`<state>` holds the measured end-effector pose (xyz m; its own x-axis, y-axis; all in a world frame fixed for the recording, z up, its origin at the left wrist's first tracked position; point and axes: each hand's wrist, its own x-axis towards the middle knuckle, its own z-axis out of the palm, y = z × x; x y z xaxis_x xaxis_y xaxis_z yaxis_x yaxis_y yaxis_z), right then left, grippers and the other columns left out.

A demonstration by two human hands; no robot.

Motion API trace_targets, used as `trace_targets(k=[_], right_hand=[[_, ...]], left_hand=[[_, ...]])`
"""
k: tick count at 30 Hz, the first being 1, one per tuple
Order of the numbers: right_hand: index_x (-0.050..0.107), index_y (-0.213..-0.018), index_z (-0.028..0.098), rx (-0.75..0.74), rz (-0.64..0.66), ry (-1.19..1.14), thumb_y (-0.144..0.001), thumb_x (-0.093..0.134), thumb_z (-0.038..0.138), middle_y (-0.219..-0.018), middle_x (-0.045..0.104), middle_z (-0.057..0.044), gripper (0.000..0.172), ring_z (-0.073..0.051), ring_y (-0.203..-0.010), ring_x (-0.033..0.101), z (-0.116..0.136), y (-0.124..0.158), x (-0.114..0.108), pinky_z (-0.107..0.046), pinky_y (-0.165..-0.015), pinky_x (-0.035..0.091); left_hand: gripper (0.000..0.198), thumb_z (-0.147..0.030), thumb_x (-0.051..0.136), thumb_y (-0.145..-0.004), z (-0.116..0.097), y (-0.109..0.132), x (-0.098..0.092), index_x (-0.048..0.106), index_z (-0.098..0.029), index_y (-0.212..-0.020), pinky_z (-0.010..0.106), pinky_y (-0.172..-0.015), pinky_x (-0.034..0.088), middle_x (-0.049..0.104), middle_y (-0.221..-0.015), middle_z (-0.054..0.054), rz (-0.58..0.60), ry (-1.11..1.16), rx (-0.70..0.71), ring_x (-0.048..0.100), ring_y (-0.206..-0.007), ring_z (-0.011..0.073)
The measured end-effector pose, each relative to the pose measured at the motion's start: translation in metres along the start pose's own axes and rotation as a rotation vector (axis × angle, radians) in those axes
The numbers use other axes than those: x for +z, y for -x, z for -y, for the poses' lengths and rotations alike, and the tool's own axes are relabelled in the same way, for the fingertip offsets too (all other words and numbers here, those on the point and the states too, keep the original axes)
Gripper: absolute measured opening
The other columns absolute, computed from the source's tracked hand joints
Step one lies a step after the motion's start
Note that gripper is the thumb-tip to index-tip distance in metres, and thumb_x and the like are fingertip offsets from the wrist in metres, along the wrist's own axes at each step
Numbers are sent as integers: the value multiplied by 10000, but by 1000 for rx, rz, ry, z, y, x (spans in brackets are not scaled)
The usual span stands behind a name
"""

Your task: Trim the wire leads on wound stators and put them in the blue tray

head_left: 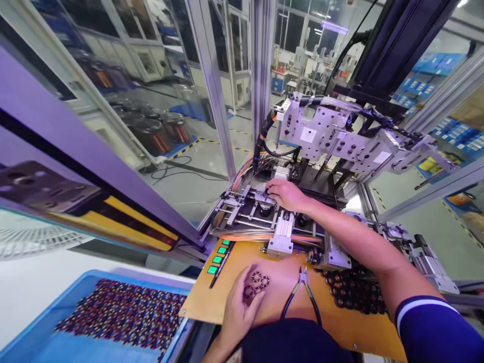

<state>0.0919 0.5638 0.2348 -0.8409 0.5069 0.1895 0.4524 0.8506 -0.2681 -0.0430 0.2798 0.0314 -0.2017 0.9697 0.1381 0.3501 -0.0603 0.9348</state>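
My left hand (242, 305) rests on the orange board (204, 302), thumb and fingers apart and curved around several small wound rings (264, 281). These rings have dark and coppery segments; the nearest lie against the palm side. My right hand (286, 195) reaches forward over the machine, fingertips closed together at a metal fixture (263, 198) on the slide rails. Some dark thing shows at those fingertips, but its kind is hidden. Between my arms, a pair of cutting pliers (303, 277) lies with its dark handles spread toward me.
Left of the board, a blue tray (121, 353) holds many similar rings. Black round parts (355, 290) are grouped under my right forearm. Green-lit buttons (217, 259) and a dark pen-like stick (222, 264) are at the board's left. A metal machine head (333, 133) hangs above the rails.
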Motion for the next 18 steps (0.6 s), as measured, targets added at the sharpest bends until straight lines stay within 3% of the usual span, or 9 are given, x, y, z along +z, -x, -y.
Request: trace_targets(k=[5, 12, 18], right_hand=[[744, -965, 77, 20, 70, 73, -943, 552, 91, -1133, 677, -140, 194, -202, -1036, 603, 1, -4, -2, -308, -964, 465], [722, -865, 68, 89, 164, 209, -893, 512, 26, -937, 658, -112, 216, -179, -828, 579, 14, -15, -5, -269, -713, 448], [706, -855, 75, 93, 206, 271, -882, 524, 16, -962, 658, -116, 193, -177, -831, 570, 20, -15, -7, -270, -708, 448]], left_hand=[[614, -453, 616, -906, -1, 2, 2, 469, -182, -1436, 516, -1113, 470, 631, -1393, 180, 5, 15, -15, 608, -1292, 326], [599, -421, 662, -876, -3, 0, -3, 494, -193, -1404, 506, -1093, 493, 644, -1385, 167, 22, -14, -13, 629, -1264, 321], [591, -425, 665, -877, -4, -1, -3, 501, -192, -1394, 517, -1098, 487, 637, -1389, 175, 20, -27, -24, 626, -1265, 321]])
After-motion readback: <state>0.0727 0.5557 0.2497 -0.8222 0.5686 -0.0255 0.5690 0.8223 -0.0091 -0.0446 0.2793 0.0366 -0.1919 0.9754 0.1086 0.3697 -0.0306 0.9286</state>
